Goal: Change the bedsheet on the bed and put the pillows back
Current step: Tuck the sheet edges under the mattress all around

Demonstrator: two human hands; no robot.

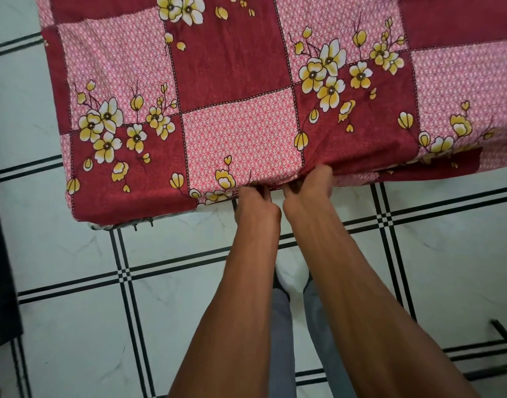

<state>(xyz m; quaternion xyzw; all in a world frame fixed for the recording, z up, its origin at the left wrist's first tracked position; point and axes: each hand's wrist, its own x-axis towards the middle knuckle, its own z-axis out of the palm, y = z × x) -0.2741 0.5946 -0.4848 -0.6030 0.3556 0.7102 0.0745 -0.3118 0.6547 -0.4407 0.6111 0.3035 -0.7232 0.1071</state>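
Bedsheet (pixel 235 90): a patchwork print of dark red squares and pale pink dotted squares, divided by thin stitched-looking lines, with sprays of yellow and white flowers scattered across it.
Where it lies: spread over the bed, filling the upper half of the frame from the left corner out past the right edge.
Lie of the cloth: flat and fairly smooth on top; the near edge runs from lower left up toward the right, and the sheet's length follows that same line.
Near edge: at the left it wraps down over the mattress side; right of centre it bunches into a loose fold that hangs a little.
Left hand (pixel 256 203): at the sheet's near edge, centre frame, fingers curled in and pinching the hem.
Right hand (pixel 309 186): just beside the left hand, almost touching it, fingers tucked under the fold and gripping the cloth.
Bed frame (pixel 117 225): a sliver of metal shows under the sheet's lower left corner.
Floor (pixel 74 268): white marbled tiles with black double lines, filling the lower frame.
Person: both bare forearms reach up from the bottom; grey trouser legs show between them.
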